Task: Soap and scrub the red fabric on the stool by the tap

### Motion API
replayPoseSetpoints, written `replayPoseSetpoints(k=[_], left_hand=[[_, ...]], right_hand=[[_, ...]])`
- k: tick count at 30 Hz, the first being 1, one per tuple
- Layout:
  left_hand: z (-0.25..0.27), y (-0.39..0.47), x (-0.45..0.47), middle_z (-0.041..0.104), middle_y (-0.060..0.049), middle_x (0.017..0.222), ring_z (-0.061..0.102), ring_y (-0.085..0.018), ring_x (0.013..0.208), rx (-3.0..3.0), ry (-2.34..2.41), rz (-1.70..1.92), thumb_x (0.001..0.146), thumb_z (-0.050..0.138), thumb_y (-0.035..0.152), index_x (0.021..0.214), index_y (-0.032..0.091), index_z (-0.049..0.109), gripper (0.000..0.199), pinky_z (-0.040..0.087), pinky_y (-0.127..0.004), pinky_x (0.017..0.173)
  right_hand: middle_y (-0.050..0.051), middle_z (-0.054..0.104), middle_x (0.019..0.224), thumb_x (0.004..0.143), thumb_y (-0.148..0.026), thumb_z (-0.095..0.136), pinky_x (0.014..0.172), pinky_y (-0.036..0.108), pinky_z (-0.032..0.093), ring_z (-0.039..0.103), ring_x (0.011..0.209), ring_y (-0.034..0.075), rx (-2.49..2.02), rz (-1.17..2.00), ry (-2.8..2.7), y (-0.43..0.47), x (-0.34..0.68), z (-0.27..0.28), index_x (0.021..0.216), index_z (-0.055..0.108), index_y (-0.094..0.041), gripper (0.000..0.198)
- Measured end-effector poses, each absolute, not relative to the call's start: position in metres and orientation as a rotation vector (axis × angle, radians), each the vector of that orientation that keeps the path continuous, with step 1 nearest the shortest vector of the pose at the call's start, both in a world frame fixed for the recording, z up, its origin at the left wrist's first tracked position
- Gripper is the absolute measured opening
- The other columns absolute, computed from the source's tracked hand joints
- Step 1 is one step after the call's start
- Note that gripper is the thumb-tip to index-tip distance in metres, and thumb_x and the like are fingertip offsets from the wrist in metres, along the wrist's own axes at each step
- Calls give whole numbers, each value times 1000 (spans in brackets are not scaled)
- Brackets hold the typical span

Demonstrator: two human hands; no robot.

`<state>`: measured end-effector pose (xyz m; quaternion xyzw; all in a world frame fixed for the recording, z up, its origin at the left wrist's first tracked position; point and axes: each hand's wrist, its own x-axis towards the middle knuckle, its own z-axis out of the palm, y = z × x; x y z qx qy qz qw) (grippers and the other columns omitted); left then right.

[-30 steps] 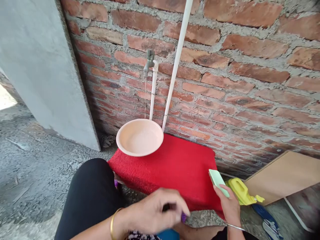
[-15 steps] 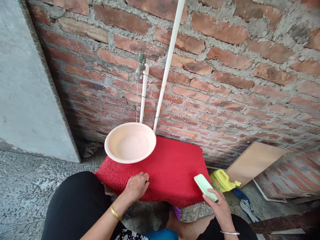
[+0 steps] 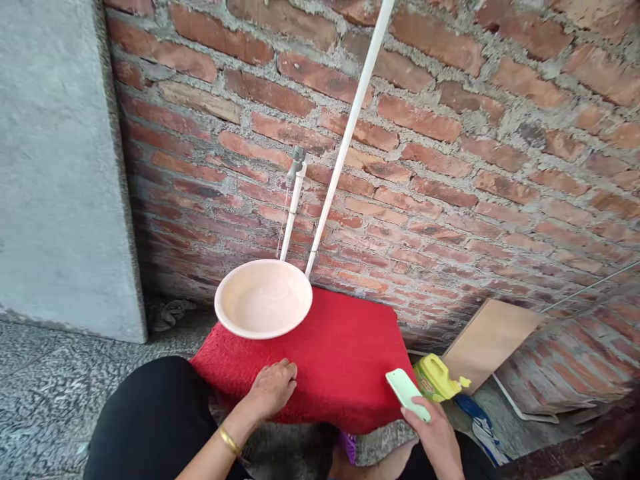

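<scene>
At lower right of the frame, the right grip [image 3: 434, 430] holds a pale green, phone-like object [image 3: 404, 390] by its lower end; a firm hold, well apart from the basin [image 3: 263, 300], seems wise. The left hand [image 3: 273, 387] is at the red bench's [image 3: 350, 353] front edge; how closed, I cannot tell.

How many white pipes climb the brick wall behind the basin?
2: a short pipe bearing the tap, behind the basin, and a long pipe slanting up on the right. The basin hides the short pipe's foot; no others show.

Left hand [image 3: 273, 387] nearer the basin [image 3: 264, 300]
</scene>
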<state>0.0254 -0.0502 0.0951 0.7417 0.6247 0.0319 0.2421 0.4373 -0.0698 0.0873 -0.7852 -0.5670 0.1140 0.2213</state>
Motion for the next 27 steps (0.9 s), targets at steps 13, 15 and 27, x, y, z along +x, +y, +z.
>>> replayPoseSetpoints(k=[13, 15, 27], left_hand=[[91, -50, 26, 67, -7, 115, 63, -22, 109, 2054, 1681, 80, 91, 44, 26, 101, 24, 61, 21, 46, -36, 96], [91, -50, 24, 67, -6, 113, 63, -21, 107, 2052, 1679, 83, 91, 44, 27, 101, 25, 61, 20, 46, -34, 95], [114, -50, 8, 68, -10, 116, 65, -24, 108, 1960, 1809, -9, 92, 42, 27, 108, 21, 63, 26, 48, -38, 95]], right_hand=[[5, 67, 96, 63, -66, 58, 77, 41, 52, 67, 84, 27, -2224, 302, -1554, -86, 449, 95, 86, 73, -31, 44], [7, 66, 96, 66, -67, 52, 73, 46, 51, 67, 79, 30, -2348, 88, -1519, -91, 460, 100, 89, 72, -32, 46], [2, 67, 105, 68, -30, 65, 89, 36, 49, 63, 97, 23, -1628, 420, -2209, -91, 272, 104, 89, 73, -31, 22]])
